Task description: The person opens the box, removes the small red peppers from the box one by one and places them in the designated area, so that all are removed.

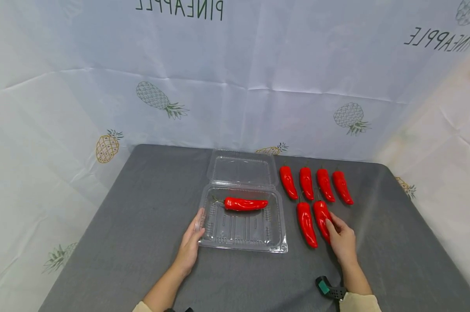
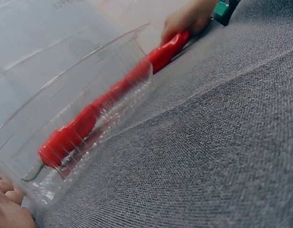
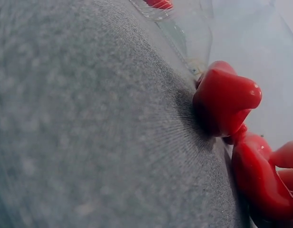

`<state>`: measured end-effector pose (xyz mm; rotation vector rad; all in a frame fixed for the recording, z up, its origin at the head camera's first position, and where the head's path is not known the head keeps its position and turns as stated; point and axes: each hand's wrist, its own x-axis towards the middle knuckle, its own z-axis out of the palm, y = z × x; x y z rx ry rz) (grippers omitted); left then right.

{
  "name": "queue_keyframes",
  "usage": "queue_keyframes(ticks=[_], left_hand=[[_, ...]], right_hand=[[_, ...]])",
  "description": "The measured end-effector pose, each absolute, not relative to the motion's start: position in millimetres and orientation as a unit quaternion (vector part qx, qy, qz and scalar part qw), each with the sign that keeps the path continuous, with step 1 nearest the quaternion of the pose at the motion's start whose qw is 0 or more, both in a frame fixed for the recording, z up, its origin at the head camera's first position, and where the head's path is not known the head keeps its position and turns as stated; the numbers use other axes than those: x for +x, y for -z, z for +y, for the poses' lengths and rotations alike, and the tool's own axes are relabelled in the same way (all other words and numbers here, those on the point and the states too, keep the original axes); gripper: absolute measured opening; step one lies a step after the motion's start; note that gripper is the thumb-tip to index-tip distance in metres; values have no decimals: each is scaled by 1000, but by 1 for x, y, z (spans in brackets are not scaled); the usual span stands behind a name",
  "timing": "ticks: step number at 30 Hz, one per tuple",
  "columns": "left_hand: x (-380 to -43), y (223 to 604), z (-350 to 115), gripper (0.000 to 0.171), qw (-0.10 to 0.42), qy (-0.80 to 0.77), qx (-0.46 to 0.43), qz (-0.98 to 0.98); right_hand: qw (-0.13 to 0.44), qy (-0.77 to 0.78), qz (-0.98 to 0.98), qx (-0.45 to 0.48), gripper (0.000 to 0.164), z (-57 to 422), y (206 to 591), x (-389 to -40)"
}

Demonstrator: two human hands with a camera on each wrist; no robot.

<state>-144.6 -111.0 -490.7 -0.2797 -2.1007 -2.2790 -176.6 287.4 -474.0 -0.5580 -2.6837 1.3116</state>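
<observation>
A clear plastic clamshell box (image 1: 235, 227) lies on the table with its lid (image 1: 242, 169) folded back. One red pepper (image 1: 245, 204) lies sideways inside, its green stem to the left. My left hand (image 1: 190, 242) holds the box at its left side, near the front corner; in the left wrist view its fingers (image 2: 8, 199) show beside the clear wall. To the right of the box, my right hand (image 1: 341, 238) pinches a red pepper (image 1: 321, 216) between thumb and fingers, low over the table. Another red pepper (image 1: 306, 225) lies just left of it.
Behind these, several more red peppers (image 1: 324, 184) form a row right of the lid, stems pointing away. The dark grey table (image 1: 149, 208) ends at a white pineapple-print cloth (image 1: 235, 117). A black strap with a green patch (image 1: 328, 287) is at my right wrist.
</observation>
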Motion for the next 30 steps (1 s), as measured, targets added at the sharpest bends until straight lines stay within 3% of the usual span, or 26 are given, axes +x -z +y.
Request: queue_keyframes(ticks=[20, 30], left_hand=[[-144, 490, -111, 53, 13, 732, -101, -674], [-144, 491, -110, 53, 16, 732, -96, -675]], right_hand=[[-11, -393, -907, -151, 58, 284, 464, -175], [-4, -391, -910, -139, 64, 284, 449, -179]])
